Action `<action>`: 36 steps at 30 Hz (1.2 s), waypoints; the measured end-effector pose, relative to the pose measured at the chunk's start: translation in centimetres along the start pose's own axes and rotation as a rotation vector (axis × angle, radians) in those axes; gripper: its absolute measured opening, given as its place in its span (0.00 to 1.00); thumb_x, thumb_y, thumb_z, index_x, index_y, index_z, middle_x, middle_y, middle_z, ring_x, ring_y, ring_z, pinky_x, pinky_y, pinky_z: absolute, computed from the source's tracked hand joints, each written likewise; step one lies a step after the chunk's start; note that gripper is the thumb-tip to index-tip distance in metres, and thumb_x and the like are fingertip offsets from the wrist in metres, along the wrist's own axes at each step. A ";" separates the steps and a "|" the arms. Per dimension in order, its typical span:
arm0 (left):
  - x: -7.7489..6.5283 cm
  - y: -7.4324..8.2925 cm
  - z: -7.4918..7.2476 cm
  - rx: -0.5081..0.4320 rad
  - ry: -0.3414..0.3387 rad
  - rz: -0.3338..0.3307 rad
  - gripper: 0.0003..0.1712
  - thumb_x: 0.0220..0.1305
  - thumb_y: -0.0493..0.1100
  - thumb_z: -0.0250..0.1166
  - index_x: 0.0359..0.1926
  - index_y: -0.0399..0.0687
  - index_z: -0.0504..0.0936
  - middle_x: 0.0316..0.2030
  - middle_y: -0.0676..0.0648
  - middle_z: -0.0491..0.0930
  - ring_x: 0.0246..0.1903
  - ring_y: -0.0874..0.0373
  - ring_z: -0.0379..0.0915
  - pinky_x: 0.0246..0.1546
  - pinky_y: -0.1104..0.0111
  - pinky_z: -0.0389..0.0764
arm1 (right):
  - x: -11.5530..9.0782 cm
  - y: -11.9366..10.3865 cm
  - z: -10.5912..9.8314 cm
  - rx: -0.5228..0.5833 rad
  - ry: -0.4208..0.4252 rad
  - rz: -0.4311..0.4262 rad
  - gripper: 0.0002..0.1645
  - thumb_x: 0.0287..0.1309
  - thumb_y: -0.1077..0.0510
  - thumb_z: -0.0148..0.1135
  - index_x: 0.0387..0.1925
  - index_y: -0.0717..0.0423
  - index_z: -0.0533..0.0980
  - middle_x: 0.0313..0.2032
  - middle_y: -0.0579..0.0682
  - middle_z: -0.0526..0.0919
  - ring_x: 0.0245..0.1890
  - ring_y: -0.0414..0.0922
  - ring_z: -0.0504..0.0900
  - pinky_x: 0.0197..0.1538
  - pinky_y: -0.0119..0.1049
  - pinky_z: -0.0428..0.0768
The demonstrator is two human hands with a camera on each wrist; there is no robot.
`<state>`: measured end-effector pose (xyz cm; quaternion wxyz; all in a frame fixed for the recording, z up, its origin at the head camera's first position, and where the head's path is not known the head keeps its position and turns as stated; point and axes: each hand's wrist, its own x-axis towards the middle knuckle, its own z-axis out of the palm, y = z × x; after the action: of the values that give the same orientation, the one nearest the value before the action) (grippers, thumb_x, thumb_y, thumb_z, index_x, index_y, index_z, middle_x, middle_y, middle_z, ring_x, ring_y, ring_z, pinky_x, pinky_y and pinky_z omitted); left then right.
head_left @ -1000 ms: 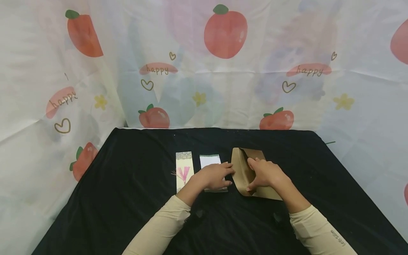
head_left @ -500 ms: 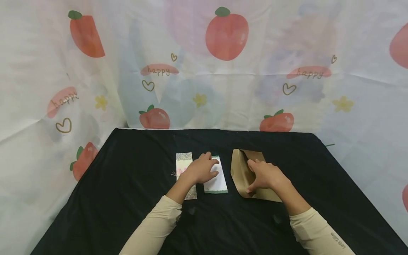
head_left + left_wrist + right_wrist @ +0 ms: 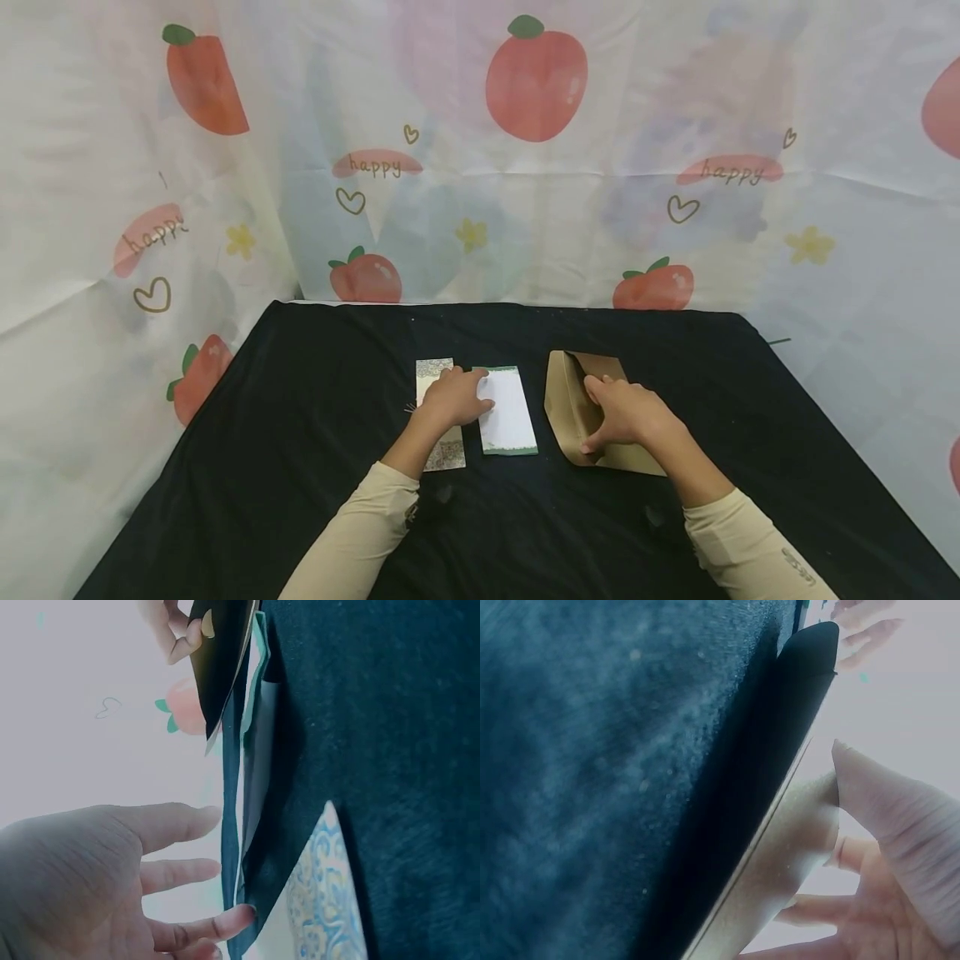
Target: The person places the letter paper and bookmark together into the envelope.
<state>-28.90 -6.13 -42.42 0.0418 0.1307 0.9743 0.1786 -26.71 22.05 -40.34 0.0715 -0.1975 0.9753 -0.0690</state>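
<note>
My left hand (image 3: pixel 453 396) hovers with spread fingers over a narrow patterned card (image 3: pixel 446 454) and the left edge of a white notepad (image 3: pixel 510 412) with green borders. In the left wrist view that hand (image 3: pixel 90 877) holds nothing, and the card's blue-and-yellow scroll pattern (image 3: pixel 322 900) shows below it. The pink tassel seen earlier on the card is now hidden by the hand. To the right lies a brown paper envelope (image 3: pixel 564 408), its flap towards the left. My right hand (image 3: pixel 630 410) holds it at the mouth, thumb and fingers apart, the panel bowed (image 3: pixel 780 847).
A black cloth (image 3: pixel 337 400) covers the table. Behind and beside it hangs a pale curtain (image 3: pixel 450 83) printed with red fruit, hearts and yellow flowers.
My left hand has moved left from the envelope's flap, across the notepad, to the patterned card, uncovering the notepad. My right hand has stayed at the envelope's mouth.
</note>
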 end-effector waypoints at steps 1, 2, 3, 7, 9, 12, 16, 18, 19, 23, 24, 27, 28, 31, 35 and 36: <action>0.1 0.0 0.1 -0.005 -0.001 -0.007 0.33 0.68 0.51 0.70 0.70 0.47 0.76 0.63 0.34 0.76 0.62 0.38 0.71 0.54 0.45 0.78 | 0.0 0.0 0.0 0.002 -0.001 0.002 0.41 0.36 0.39 0.88 0.38 0.54 0.68 0.33 0.50 0.71 0.27 0.51 0.73 0.30 0.47 0.73; 0.1 0.0 0.3 -0.007 -0.003 -0.013 0.35 0.66 0.52 0.72 0.71 0.47 0.76 0.62 0.35 0.76 0.61 0.38 0.71 0.54 0.45 0.78 | 0.0 0.0 0.0 0.003 -0.002 0.002 0.41 0.36 0.39 0.88 0.39 0.54 0.68 0.33 0.50 0.71 0.27 0.51 0.73 0.30 0.47 0.73; 0.2 0.0 0.5 -0.011 -0.004 -0.018 0.37 0.64 0.53 0.73 0.71 0.48 0.75 0.62 0.35 0.76 0.61 0.38 0.71 0.53 0.45 0.78 | -0.1 0.0 0.0 0.006 -0.003 0.001 0.41 0.36 0.39 0.88 0.39 0.54 0.69 0.33 0.50 0.71 0.27 0.51 0.73 0.30 0.48 0.74; 0.2 0.2 0.9 -0.017 -0.009 -0.033 0.45 0.57 0.56 0.79 0.71 0.48 0.74 0.60 0.36 0.77 0.58 0.39 0.72 0.50 0.47 0.79 | -0.1 0.0 0.0 0.006 -0.007 0.001 0.41 0.36 0.39 0.88 0.39 0.54 0.69 0.33 0.50 0.71 0.27 0.50 0.74 0.30 0.47 0.74; 0.2 0.4 1.0 -0.022 -0.006 -0.038 0.47 0.54 0.56 0.81 0.71 0.48 0.74 0.59 0.35 0.77 0.57 0.38 0.72 0.50 0.47 0.78 | -0.1 0.0 0.0 0.004 0.002 -0.005 0.41 0.36 0.39 0.88 0.39 0.54 0.69 0.32 0.50 0.71 0.27 0.50 0.73 0.29 0.46 0.73; 0.3 0.8 1.1 -0.040 -0.004 -0.037 0.46 0.53 0.54 0.82 0.70 0.46 0.75 0.56 0.36 0.80 0.55 0.38 0.75 0.48 0.48 0.80 | -0.1 0.1 -0.1 0.001 0.012 -0.014 0.41 0.37 0.39 0.88 0.39 0.54 0.69 0.32 0.49 0.70 0.26 0.49 0.73 0.29 0.45 0.72; 0.3 1.2 1.4 -0.092 -0.014 -0.012 0.40 0.53 0.50 0.82 0.65 0.42 0.79 0.52 0.38 0.83 0.50 0.40 0.79 0.42 0.51 0.81 | -0.3 0.3 0.1 -0.001 0.013 -0.018 0.40 0.38 0.40 0.87 0.38 0.54 0.68 0.32 0.49 0.70 0.26 0.49 0.72 0.29 0.45 0.72; 0.4 1.3 1.6 -0.114 -0.020 0.009 0.37 0.53 0.47 0.82 0.62 0.40 0.80 0.52 0.39 0.84 0.50 0.42 0.81 0.43 0.52 0.82 | -0.5 0.3 0.2 0.002 0.017 -0.020 0.39 0.38 0.40 0.87 0.38 0.54 0.68 0.32 0.49 0.69 0.26 0.49 0.72 0.29 0.45 0.72; 0.4 1.3 1.6 -0.127 -0.021 0.018 0.36 0.53 0.46 0.82 0.62 0.39 0.81 0.52 0.39 0.84 0.50 0.42 0.81 0.44 0.53 0.82 | -0.5 0.4 0.2 0.003 0.020 -0.022 0.39 0.38 0.40 0.87 0.38 0.54 0.68 0.32 0.49 0.69 0.26 0.49 0.72 0.29 0.45 0.72; 0.7 1.4 1.8 -0.143 -0.007 0.072 0.29 0.52 0.41 0.81 0.54 0.34 0.83 0.44 0.39 0.85 0.43 0.45 0.82 0.43 0.57 0.82 | -0.6 0.4 0.3 0.008 0.019 -0.021 0.39 0.38 0.40 0.87 0.38 0.54 0.68 0.31 0.49 0.69 0.26 0.48 0.72 0.29 0.45 0.72; 0.7 1.5 1.8 -0.147 -0.006 0.084 0.27 0.52 0.40 0.81 0.52 0.33 0.84 0.42 0.39 0.85 0.41 0.46 0.82 0.41 0.58 0.82 | -0.6 0.4 0.2 0.005 0.015 -0.019 0.39 0.39 0.40 0.87 0.37 0.54 0.68 0.31 0.49 0.68 0.26 0.48 0.72 0.29 0.44 0.72; 0.8 1.6 1.6 -0.158 0.007 0.117 0.24 0.51 0.38 0.81 0.47 0.32 0.84 0.38 0.40 0.85 0.37 0.48 0.81 0.38 0.60 0.82 | -0.5 0.3 0.0 0.002 0.010 -0.018 0.39 0.39 0.41 0.87 0.37 0.54 0.68 0.31 0.49 0.68 0.25 0.48 0.72 0.29 0.44 0.72; 0.8 1.6 1.5 -0.168 0.006 0.121 0.24 0.51 0.37 0.81 0.48 0.31 0.84 0.39 0.39 0.85 0.38 0.47 0.81 0.39 0.60 0.83 | -0.5 0.3 0.0 0.001 0.009 -0.019 0.39 0.39 0.41 0.87 0.37 0.54 0.68 0.31 0.49 0.68 0.25 0.48 0.72 0.29 0.44 0.71; 0.8 1.5 1.4 -0.194 -0.008 0.129 0.28 0.51 0.36 0.81 0.52 0.29 0.83 0.45 0.37 0.85 0.42 0.46 0.82 0.43 0.58 0.83 | -0.3 0.2 -0.1 0.008 0.000 -0.024 0.39 0.39 0.41 0.87 0.37 0.54 0.67 0.31 0.49 0.68 0.25 0.49 0.71 0.28 0.43 0.70; 0.7 1.3 1.4 -0.235 -0.044 0.130 0.30 0.52 0.35 0.80 0.56 0.28 0.81 0.47 0.35 0.84 0.42 0.45 0.83 0.38 0.61 0.85 | -0.1 0.3 -0.1 0.010 -0.013 -0.033 0.39 0.39 0.41 0.87 0.35 0.54 0.67 0.30 0.48 0.68 0.25 0.48 0.70 0.28 0.42 0.69; 0.7 1.3 1.4 -0.248 -0.048 0.129 0.31 0.52 0.34 0.80 0.56 0.27 0.81 0.46 0.35 0.84 0.40 0.46 0.83 0.35 0.62 0.85 | 0.0 0.2 0.0 0.010 -0.010 -0.038 0.39 0.39 0.40 0.87 0.35 0.54 0.67 0.30 0.48 0.68 0.25 0.48 0.70 0.28 0.42 0.69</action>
<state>-29.13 -4.33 -43.26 0.0693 0.1911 0.9330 0.2968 -26.78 22.29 -40.33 0.0760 -0.2157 0.9707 -0.0740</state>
